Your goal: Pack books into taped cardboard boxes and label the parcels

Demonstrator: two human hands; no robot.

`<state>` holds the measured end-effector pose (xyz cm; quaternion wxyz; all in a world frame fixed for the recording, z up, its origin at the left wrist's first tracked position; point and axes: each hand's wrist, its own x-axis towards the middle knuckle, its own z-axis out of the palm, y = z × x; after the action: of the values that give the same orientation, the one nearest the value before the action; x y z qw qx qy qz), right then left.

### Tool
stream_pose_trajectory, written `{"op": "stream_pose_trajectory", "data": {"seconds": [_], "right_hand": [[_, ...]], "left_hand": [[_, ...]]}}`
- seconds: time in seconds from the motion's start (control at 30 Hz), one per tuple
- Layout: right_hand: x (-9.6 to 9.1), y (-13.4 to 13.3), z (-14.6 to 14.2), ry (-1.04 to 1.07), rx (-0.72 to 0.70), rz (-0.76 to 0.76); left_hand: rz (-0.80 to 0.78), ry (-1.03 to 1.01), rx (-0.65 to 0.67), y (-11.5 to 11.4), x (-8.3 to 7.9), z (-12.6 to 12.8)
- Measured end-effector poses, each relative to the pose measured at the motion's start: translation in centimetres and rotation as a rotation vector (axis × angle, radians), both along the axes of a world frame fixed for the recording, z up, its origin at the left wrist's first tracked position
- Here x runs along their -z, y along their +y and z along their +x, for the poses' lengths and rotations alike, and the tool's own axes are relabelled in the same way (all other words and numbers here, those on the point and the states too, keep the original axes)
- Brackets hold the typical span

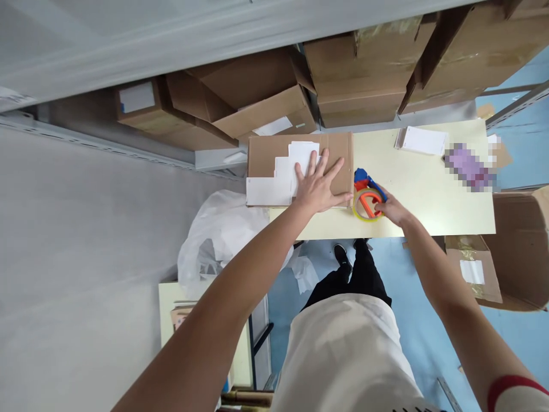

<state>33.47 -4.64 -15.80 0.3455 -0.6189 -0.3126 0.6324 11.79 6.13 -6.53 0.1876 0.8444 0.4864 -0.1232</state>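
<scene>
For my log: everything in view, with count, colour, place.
Table: one, cream, centre
Cardboard box: one, brown, table left
Papers: several, white, on box
Tape dispenser: one, blue, red, orange, beside box
Flat stack: one, white, table back
Pixelated item: one, purple, table right
Shelf cartons: several, brown, behind table
Shelving: count unclear, grey, top left
Plastic: one heap, whitish, left of table
Side table: one, cream, lower left
Large carton: one, brown, right
Floor: one, blue, below
Shirt: one, white, bottom centre
Trousers: one pair, black, bottom centre
Arms: two, bare, foreground
Left hand: one, bare, on box and papers
Right hand: one, bare, holding tape dispenser
</scene>
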Motion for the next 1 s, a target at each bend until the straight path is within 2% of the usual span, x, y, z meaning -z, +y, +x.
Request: {"op": "stream_pose_trajectory", "data": {"seconds": [0.1,0.2,0.3,0.47,0.57,0.63,0.7,0.77,0.8,0.9,1.0], "right_hand": [[-0.4,-5.8,-1.5,-0.04,-0.103,-0.06],[-0.9,-9.0,-2.1,-0.161,-0.216,-0.009],[-1.8,-9.3,-1.4,-0.372,-0.355,0.047],[-4.9,-7.8,-1.2,-0.714,-0.579,-0.008],[-6.9,-7.0,-3.4,-1.041,-0.693,0.048],[-7.7,-7.1,-5.5,-1.186,-0.783,0.087],[-8.1,-7.9,-7.7,-1.196,-0.901,0.066],[-8.1,-9.3,-9.1,-1.155,-0.961,0.073],[-8.1,-10.1,-9.3,-1.159,-0.944,0.088],[-8.8,-12.2,-8.3,-1.128,-0.599,0.184],[-10.7,-13.5,-6.5,-1.015,-0.307,0.395]], "left_hand": [[0.003,-0.002,0.002,-0.1,0.0,-0.1],[0.011,-0.008,0.009,-0.2,0.1,-0.1],[0.018,0.002,0.014,-0.3,0.0,0.0],[0.012,0.001,0.01,-0.4,-0.4,0.1],[0.019,-0.021,0.016,-0.5,-0.5,0.2],[0.032,-0.042,0.018,-0.6,-0.5,0.3],[0.042,-0.065,0.008,-0.6,-0.4,0.4],[0.04,-0.1,0.006,-0.3,-0.4,0.3],[0.028,-0.127,0.009,0.0,-0.4,0.1],[-0.048,-0.33,0.0,0.0,-0.8,-1.1],[-0.092,-0.707,-0.071,-2.4,-1.6,-3.2]]}}
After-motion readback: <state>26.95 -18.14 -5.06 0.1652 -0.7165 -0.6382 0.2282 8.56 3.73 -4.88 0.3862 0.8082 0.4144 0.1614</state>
